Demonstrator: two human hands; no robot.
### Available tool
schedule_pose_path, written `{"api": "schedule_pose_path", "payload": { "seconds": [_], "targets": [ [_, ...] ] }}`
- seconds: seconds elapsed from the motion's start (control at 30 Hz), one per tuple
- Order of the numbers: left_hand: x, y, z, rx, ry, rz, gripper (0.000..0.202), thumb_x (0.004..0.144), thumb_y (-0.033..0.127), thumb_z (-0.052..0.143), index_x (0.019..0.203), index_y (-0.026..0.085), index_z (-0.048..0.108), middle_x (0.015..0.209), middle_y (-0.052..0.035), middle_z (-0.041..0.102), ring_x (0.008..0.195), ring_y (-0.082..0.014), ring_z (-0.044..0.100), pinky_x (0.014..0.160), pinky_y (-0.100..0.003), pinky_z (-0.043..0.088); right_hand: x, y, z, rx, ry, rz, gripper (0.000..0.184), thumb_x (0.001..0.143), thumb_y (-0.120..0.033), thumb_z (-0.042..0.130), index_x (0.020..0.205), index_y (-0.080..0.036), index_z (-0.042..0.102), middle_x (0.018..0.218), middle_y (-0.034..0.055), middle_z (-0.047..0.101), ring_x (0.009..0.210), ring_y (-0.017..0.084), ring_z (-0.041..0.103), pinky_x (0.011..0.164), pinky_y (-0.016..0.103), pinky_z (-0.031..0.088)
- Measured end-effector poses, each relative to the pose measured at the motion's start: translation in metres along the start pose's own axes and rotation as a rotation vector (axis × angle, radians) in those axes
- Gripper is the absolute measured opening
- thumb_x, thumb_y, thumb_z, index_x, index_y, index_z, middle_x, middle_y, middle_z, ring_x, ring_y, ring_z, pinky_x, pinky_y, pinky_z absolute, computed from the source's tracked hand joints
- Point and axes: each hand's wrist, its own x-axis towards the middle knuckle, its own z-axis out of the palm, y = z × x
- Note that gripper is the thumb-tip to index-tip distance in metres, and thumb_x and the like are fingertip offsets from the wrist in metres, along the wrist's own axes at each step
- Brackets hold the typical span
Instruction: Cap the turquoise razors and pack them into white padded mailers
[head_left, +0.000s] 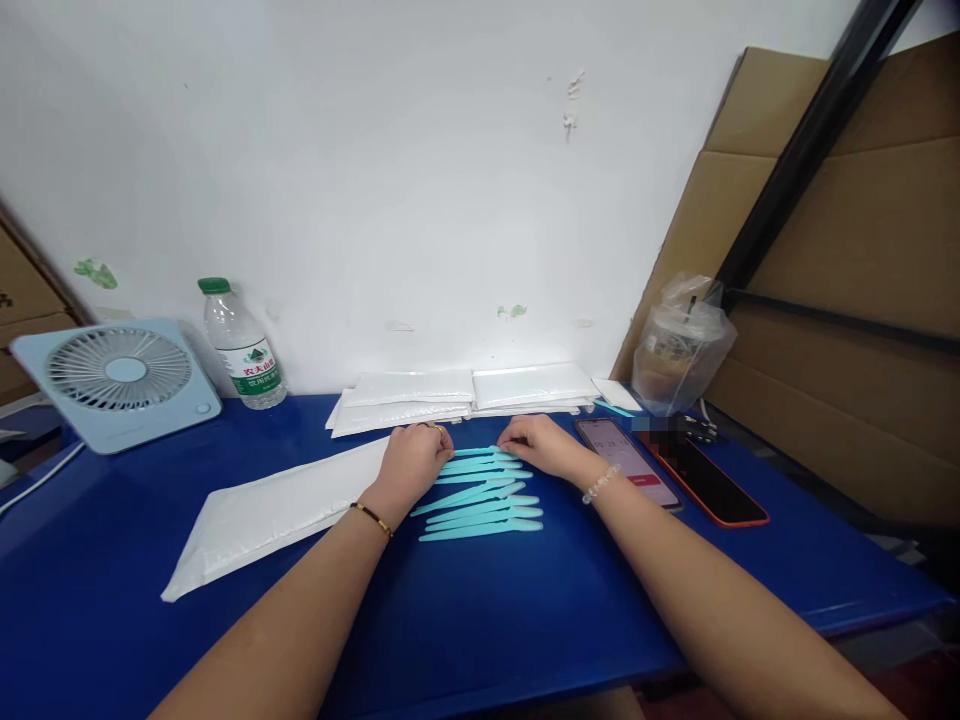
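Several slim turquoise eyebrow razors [484, 525] lie roughly side by side on the blue table, their wider capped ends to the right. At the far end of the row, my left hand [418, 460] has its fingers pinched at the narrow end of the topmost razor [474, 453]. My right hand [540, 442] pinches that same razor near its wider end. A padded white mailer [285, 512] lies flat to the left, partly behind my left hand and forearm.
White mailers [532, 384] are stacked against the wall. A fan [124, 375] and a water bottle [247, 350] stand at the left. To the right are a lit phone [622, 460], an orange-edged phone [712, 485] and a bagged drink cup [675, 350]. Cardboard [862, 230] borders the right side.
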Motion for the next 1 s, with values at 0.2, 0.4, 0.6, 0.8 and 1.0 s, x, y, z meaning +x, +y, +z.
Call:
{"api": "schedule_pose_path", "payload": {
  "seconds": [0.2, 0.4, 0.6, 0.8, 1.0],
  "targets": [
    [-0.015, 0.007, -0.012, -0.048, -0.143, 0.116, 0.066, 0.073, 0.061, 0.053, 0.126, 0.021, 0.048, 0.126, -0.0086, 0.053, 0.117, -0.0272, 0.046, 0.092, -0.035, 0.037, -0.015, -0.018, -0.016, 0.001, -0.171, 0.058, 0.059, 0.074, -0.050, 0.061, 0.122, -0.017, 0.054, 0.112, 0.0110, 0.057, 0.098, 0.023, 0.054, 0.080, 0.032, 0.043],
    [-0.037, 0.033, -0.025, 0.046, -0.303, 0.246, 0.061, 0.058, 0.048, 0.069, 0.111, 0.020, 0.054, 0.107, -0.0093, 0.057, 0.098, -0.0266, 0.054, 0.079, -0.033, 0.044, -0.031, -0.058, -0.023, -0.175, -0.353, 0.040, 0.071, 0.054, -0.046, 0.073, 0.115, -0.015, 0.052, 0.104, 0.0090, 0.050, 0.089, 0.024, 0.052, 0.066, 0.030, 0.043],
    [-0.045, 0.047, -0.019, 0.205, -0.256, 0.292, 0.018, 0.072, 0.018, 0.050, 0.089, 0.015, 0.055, 0.091, -0.0098, 0.061, 0.081, -0.0218, 0.057, 0.072, -0.032, 0.047, -0.031, -0.076, -0.004, -0.260, -0.337, 0.010, 0.027, 0.067, -0.022, 0.055, 0.093, -0.017, 0.051, 0.091, 0.0075, 0.055, 0.074, 0.019, 0.053, 0.061, 0.029, 0.038],
    [-0.044, 0.047, -0.009, 0.232, -0.248, 0.348, 0.016, 0.075, 0.020, 0.051, 0.089, 0.013, 0.055, 0.089, -0.0109, 0.062, 0.078, -0.0224, 0.059, 0.071, -0.035, 0.049, -0.029, -0.078, 0.009, -0.338, -0.318, 0.030, 0.025, 0.068, -0.018, 0.052, 0.092, -0.015, 0.054, 0.095, 0.0122, 0.057, 0.081, 0.024, 0.056, 0.065, 0.031, 0.041],
    [-0.041, 0.045, -0.011, 0.267, -0.210, 0.342, 0.018, 0.077, 0.025, 0.052, 0.092, 0.014, 0.053, 0.090, -0.0117, 0.062, 0.080, -0.0252, 0.059, 0.066, -0.037, 0.047, -0.025, -0.077, 0.012, -0.386, -0.287, 0.028, 0.031, 0.071, -0.018, 0.052, 0.102, -0.014, 0.055, 0.096, 0.0126, 0.062, 0.083, 0.025, 0.060, 0.070, 0.033, 0.043]
  ]
}}
